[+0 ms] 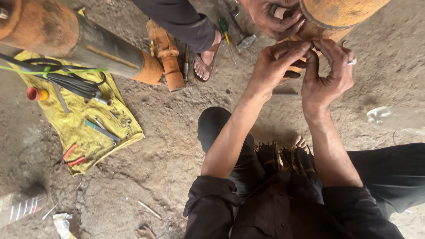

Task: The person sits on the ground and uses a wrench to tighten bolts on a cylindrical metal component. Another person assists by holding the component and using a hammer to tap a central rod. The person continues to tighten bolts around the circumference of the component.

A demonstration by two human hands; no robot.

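Observation:
I squat on a dirt floor. My left hand point(275, 66) and my right hand point(328, 73) reach up to the lower end of a rusty orange cylinder point(338, 15) at the top right. The fingers of both hands pinch at its rim; any small part between them is hidden. My right hand has a small metal piece point(352, 61) sticking out beside its fingers. Another person's hand point(271, 17) grips the same cylinder from above, and that person's sandalled foot point(204, 62) stands to the left.
A long rusty pipe body point(84, 40) lies at the top left, an orange fitting point(167, 55) beside it. A yellow cloth point(88, 128) holds black cables, wrenches, bolts and a red cap. A green screwdriver point(226, 37) lies near the foot.

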